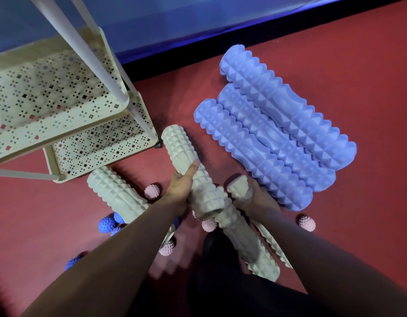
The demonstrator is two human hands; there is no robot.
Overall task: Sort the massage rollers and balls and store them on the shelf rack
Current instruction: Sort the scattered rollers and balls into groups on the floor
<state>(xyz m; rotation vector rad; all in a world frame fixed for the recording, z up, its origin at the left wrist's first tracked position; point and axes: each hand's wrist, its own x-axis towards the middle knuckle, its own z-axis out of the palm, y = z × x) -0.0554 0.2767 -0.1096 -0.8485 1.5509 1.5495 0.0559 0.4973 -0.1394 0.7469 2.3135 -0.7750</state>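
1. Underfoot, a dark red carpet-like floor (357,53) carries everything; a black skirting strip (220,51) runs along its far edge, and above that a wall (175,14) lit blue.
2. The landmark is the cream shelf rack (60,106), with perforated metal trays and pale tube posts, standing at the far left of the floor.
3. Just right of the rack's lower tray, the left hand (179,186) grips a grey ridged roller (191,170) about its middle, thumb laid along its top and fingers curled beneath; the roller is lifted off the floor, its far end pointing toward the rack's corner.
4. Farther right of the rack, the right hand (257,197) is wrapped around the end of a second grey roller (239,227), which runs back toward the person; how far the fingers curl is partly hidden behind it.
5. A third grey roller (113,193) lies on the floor just in front of the rack's lower tray, partly under the left forearm.
6. Beside the second roller, a further grey ridged piece (273,245) shows under the right forearm.
7. Well right of the rack, three blue rollers (273,133) lie side by side, touching, angled away from the wall.
8. Pink spiky balls (152,191) lie scattered near the hands, one (307,223) out beyond the right forearm.
9. Blue spiky balls (107,225) cluster in front of the rack, left of the left forearm.
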